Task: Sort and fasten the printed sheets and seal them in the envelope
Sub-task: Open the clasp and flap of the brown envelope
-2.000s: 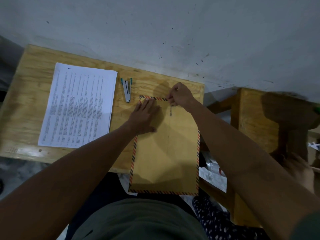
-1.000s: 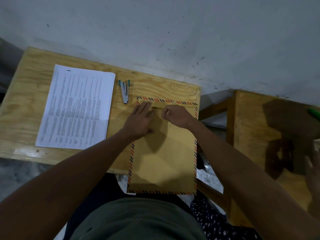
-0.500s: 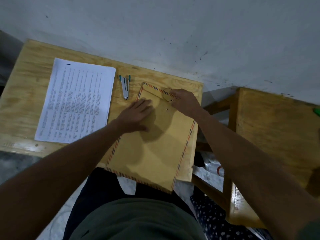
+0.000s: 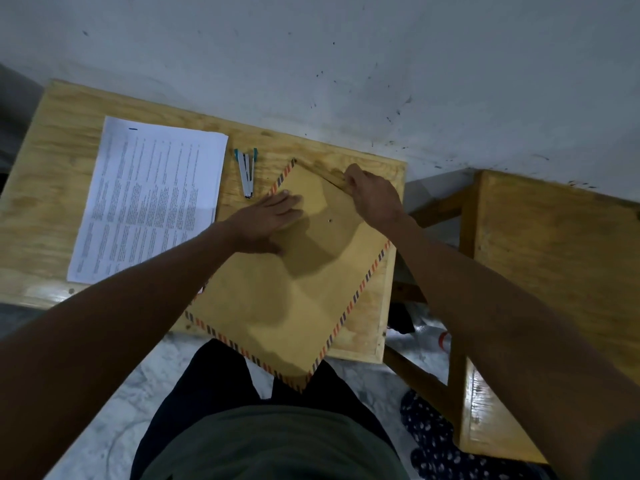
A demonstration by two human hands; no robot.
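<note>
The envelope (image 4: 304, 271) lies skewed on the wooden table (image 4: 45, 188), its long axis running from the far-left corner by the stapler (image 4: 246, 174) down to the near corner that overhangs the table edge toward your lap. The flap end (image 4: 325, 174) points away from you, closest to your right hand (image 4: 372, 197). That hand's fingers curl over the flap's edge and pinch it; judged from this, lifting the flap falls to the right. Your left hand (image 4: 268, 220) lies flat, fingers straight and together, pressing the envelope's upper left part. The printed sheets (image 4: 152, 199) rest to the left, apart from the envelope, nearer your left arm.
</note>
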